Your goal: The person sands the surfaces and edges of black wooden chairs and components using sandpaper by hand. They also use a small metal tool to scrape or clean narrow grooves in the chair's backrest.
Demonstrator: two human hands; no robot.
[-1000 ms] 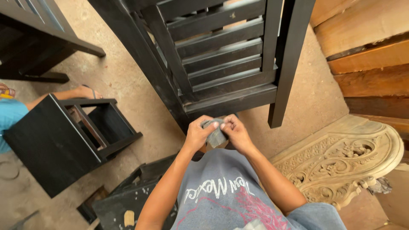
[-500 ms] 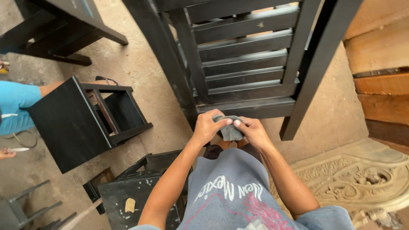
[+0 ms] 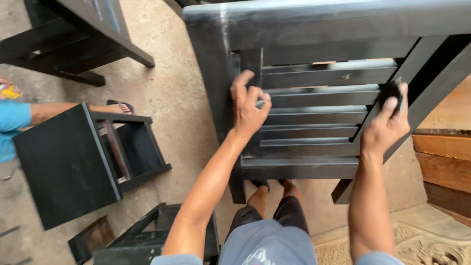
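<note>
Slatted frame: we are standing over a large black wooden frame (image 3: 319, 73) with horizontal slats, tilted up from the concrete floor (image 3: 171, 98); its thick top rail is running along the upper edge of the view and its two legs are resting on the floor near our feet.
Carved panel: a pale carved wooden panel (image 3: 422, 245) is lying at the floor's lower right corner, with stacked brown planks (image 3: 444, 162) just above it along the right edge.
Black stool: a small black stool (image 3: 73, 162) is lying on its side on the floor to our left, well apart from the frame.
Other furniture: another black piece (image 3: 83, 39) is standing at the upper left corner, and a further black frame (image 3: 142, 235) is lying at the bottom edge.
Other person: a person in a blue sleeve (image 3: 12, 122) is sitting at the left edge, one sandalled foot (image 3: 117, 105) reaching toward the stool.
Left hand: our left hand (image 3: 248, 108) is resting on the frame's left upright, fingers spread and curled over the ends of the slats, gripping the wood loosely.
Right hand: our right hand (image 3: 387, 122) is pressing against the frame's right upright, fingers clamped around a pad.
Sanding pad: the small dark sanding pad (image 3: 391, 91) is sitting under our right fingertips, touching the right end of the upper slats.
</note>
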